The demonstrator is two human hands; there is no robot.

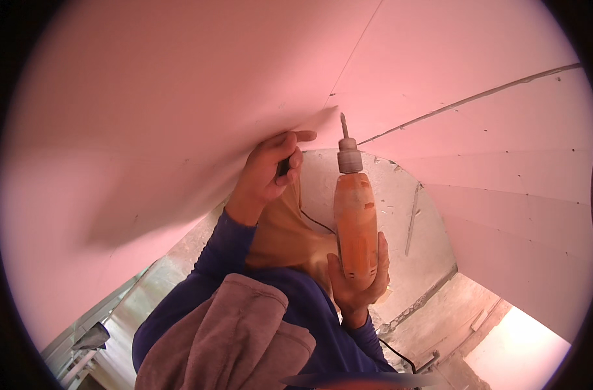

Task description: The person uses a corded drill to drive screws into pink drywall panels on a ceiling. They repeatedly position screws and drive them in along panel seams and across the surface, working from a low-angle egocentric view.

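Observation:
My right hand [361,276] is wrapped round the rear of an orange power drill [355,214], which stands almost upright in the view. Its grey chuck [350,159] carries a drill bit [344,127] pointing at the pinkish panels [179,71]; whether the tip touches them I cannot tell. To the drill's left, my left hand [277,162] is raised beside the panel with one finger stretched toward the bit. Its other fingers are curled about a small dark thing [283,166], mostly hidden.
A seam [465,103] runs between panels on the right, with small dark screw spots along them. Below lies a scuffed, dusty floor [400,201], crossed by a black cable [317,221]. A greyish-mauve cloth [238,318] hangs over my blue clothing. Pale rails [82,364] stand at lower left.

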